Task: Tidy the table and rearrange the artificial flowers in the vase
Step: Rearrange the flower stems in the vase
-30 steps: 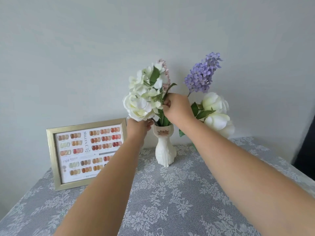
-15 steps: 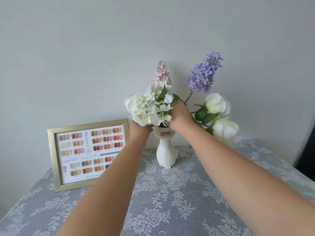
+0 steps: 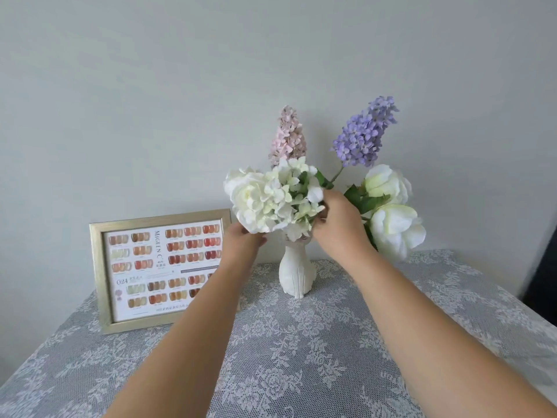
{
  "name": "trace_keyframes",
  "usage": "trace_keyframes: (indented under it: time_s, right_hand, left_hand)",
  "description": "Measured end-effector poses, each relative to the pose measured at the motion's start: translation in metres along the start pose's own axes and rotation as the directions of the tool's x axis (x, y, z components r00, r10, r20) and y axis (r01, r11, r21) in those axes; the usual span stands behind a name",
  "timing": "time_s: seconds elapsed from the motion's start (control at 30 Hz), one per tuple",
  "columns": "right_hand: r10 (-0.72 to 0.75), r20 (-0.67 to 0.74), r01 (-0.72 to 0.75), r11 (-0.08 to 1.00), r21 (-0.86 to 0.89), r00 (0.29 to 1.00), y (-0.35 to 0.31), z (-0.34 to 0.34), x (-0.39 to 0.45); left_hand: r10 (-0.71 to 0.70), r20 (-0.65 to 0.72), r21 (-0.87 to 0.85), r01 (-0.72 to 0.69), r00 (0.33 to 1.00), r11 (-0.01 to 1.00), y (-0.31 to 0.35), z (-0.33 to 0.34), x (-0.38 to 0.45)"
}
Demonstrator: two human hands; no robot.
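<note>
A small white vase [image 3: 296, 274] stands near the back of the table, filled with artificial flowers. A white hydrangea cluster [image 3: 291, 193] and a big white rose [image 3: 248, 197] lean left over its mouth. Behind them rise a pink spike [image 3: 288, 135] and a purple spike [image 3: 364, 132]. Two white buds [image 3: 391, 212] hang out to the right. My left hand [image 3: 244, 241] cups the underside of the white rose. My right hand [image 3: 340, 220] grips the stems just above the vase mouth, under the hydrangea; the mouth itself is hidden.
A gold-framed colour chart [image 3: 156, 267] leans against the wall left of the vase. A grey lace tablecloth [image 3: 301, 357] covers the table. A plain wall stands close behind. The table's right edge falls away beside a dark object [image 3: 542, 267].
The white hydrangea and rose have come down lower onto the vase mouth, uncovering the pink spike behind. The two white buds have swung further right and down. Both hands stayed at the flowers.
</note>
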State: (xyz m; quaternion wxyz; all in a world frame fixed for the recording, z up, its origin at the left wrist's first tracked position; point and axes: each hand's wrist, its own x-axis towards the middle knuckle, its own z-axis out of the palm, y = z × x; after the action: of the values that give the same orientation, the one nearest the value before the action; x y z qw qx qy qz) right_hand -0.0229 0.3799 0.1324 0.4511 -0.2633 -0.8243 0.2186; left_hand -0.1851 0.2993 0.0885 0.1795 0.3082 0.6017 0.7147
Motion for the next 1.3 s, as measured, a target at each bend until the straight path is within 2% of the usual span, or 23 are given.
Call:
trace_keyframes:
  time_s: [0.07, 0.13, 0.17, 0.23, 0.27, 0.33, 0.37, 0.43, 0.5, 0.6, 0.73, 0.8, 0.87, 0.97, 1.0, 1.03, 1.07, 1.1, 1.13, 1.17, 1.2, 1.23, 1.3]
  right_hand:
    - [0.049, -0.073, -0.037, 0.987, 0.158, 0.996, -0.005, -0.018, -0.01]
    - [-0.002, -0.143, 0.045, 0.952, 0.303, 0.99, -0.018, -0.034, -0.016]
    - [-0.068, -0.171, 0.117, 0.949, 0.294, 0.983, -0.025, -0.04, -0.016]
    - [-0.254, -0.169, 0.274, 0.956, 0.104, 0.952, -0.037, -0.043, -0.015]
    - [-0.337, -0.121, 0.335, 0.942, -0.029, 0.934, -0.042, -0.042, -0.014]
    - [-0.417, 0.005, 0.404, 0.879, -0.254, 0.909, -0.047, -0.034, -0.013]
    - [-0.424, 0.049, 0.416, 0.85, -0.323, 0.904, -0.047, -0.029, -0.013]
    - [-0.407, 0.087, 0.407, 0.826, -0.389, 0.909, -0.043, -0.021, -0.014]
    - [-0.384, 0.068, 0.381, 0.846, -0.374, 0.921, -0.036, -0.02, -0.012]
    - [-0.339, 0.063, 0.338, 0.873, -0.351, 0.939, -0.029, -0.024, -0.009]
    - [-0.332, 0.155, 0.366, 0.865, -0.344, 0.93, -0.021, -0.023, -0.017]
    - [-0.348, 0.206, 0.401, 0.844, -0.356, 0.915, -0.019, -0.023, -0.023]
    - [-0.38, 0.174, 0.418, 0.835, -0.358, 0.908, -0.018, -0.024, -0.031]
    - [-0.438, 0.036, 0.427, 0.849, -0.311, 0.898, -0.011, -0.029, -0.06]
    - [-0.399, -0.044, 0.382, 0.901, -0.207, 0.916, -0.005, -0.03, -0.075]
    - [-0.249, -0.117, 0.25, 0.968, -0.008, 0.961, -0.001, -0.029, -0.092]
    - [0.018, -0.106, 0.014, 0.956, 0.292, 0.994, 0.002, -0.028, -0.107]
    - [0.295, 0.042, -0.259, 0.754, 0.604, 0.955, 0.005, -0.025, -0.118]
    - [0.471, 0.25, -0.478, 0.462, 0.747, 0.846, 0.012, -0.022, -0.127]
    - [0.526, 0.408, -0.59, 0.238, 0.772, 0.746, 0.02, -0.02, -0.135]
    - [0.548, 0.469, -0.628, 0.136, 0.767, 0.692, 0.027, -0.02, -0.139]
    - [0.578, 0.462, -0.623, 0.106, 0.775, 0.672, 0.031, -0.024, -0.139]
    - [0.641, 0.309, -0.507, 0.146, 0.85, 0.703, 0.035, -0.039, -0.128]
  left_hand:
    - [0.037, -0.013, 0.022, -0.036, 0.999, 0.999, -0.001, -0.017, -0.006]
    - [0.129, -0.118, 0.061, -0.123, 0.985, 0.991, 0.005, -0.032, -0.014]
    - [0.206, -0.169, 0.085, -0.194, 0.964, 0.977, 0.01, -0.038, -0.019]
    - [0.42, -0.171, 0.208, -0.384, 0.891, 0.9, 0.024, -0.042, -0.029]
    - [0.55, -0.096, 0.308, -0.501, 0.83, 0.809, 0.031, -0.042, -0.033]
    - [0.72, 0.169, 0.486, -0.692, 0.674, 0.534, 0.038, -0.036, -0.037]
    - [0.737, 0.288, 0.535, -0.741, 0.611, 0.405, 0.04, -0.032, -0.037]
    - [0.714, 0.407, 0.592, -0.76, 0.569, 0.269, 0.039, -0.026, -0.037]
    - [0.693, 0.416, 0.627, -0.737, 0.589, 0.25, 0.037, -0.023, -0.036]
    - [0.659, 0.386, 0.656, -0.694, 0.646, 0.297, 0.038, -0.022, -0.033]
    - [0.638, 0.399, 0.63, -0.702, 0.658, 0.331, 0.041, -0.019, -0.035]
    - [0.635, 0.378, 0.586, -0.705, 0.674, 0.399, 0.046, -0.016, -0.041]
    - [0.648, 0.345, 0.525, -0.712, 0.679, 0.466, 0.053, -0.013, -0.047]
    - [0.687, 0.345, 0.486, -0.748, 0.64, 0.453, 0.068, -0.004, -0.052]
    - [0.692, 0.363, 0.498, -0.758, 0.624, 0.422, 0.072, 0.0, -0.053]
    - [0.69, 0.393, 0.52, -0.766, 0.608, 0.379, 0.076, 0.004, -0.053]
    - [0.678, 0.432, 0.544, -0.772, 0.594, 0.329, 0.08, 0.01, -0.054]
    - [0.654, 0.478, 0.573, -0.772, 0.587, 0.274, 0.083, 0.016, -0.054]
    - [0.618, 0.522, 0.607, -0.765, 0.588, 0.215, 0.086, 0.023, -0.053]
    - [0.576, 0.561, 0.642, -0.752, 0.594, 0.151, 0.088, 0.03, -0.051]
    - [0.536, 0.594, 0.669, -0.738, 0.6, 0.085, 0.088, 0.035, -0.05]
    - [0.505, 0.618, 0.687, -0.727, 0.603, 0.027, 0.087, 0.039, -0.048]
    - [0.471, 0.641, 0.703, -0.71, 0.607, -0.042, 0.083, 0.041, -0.046]
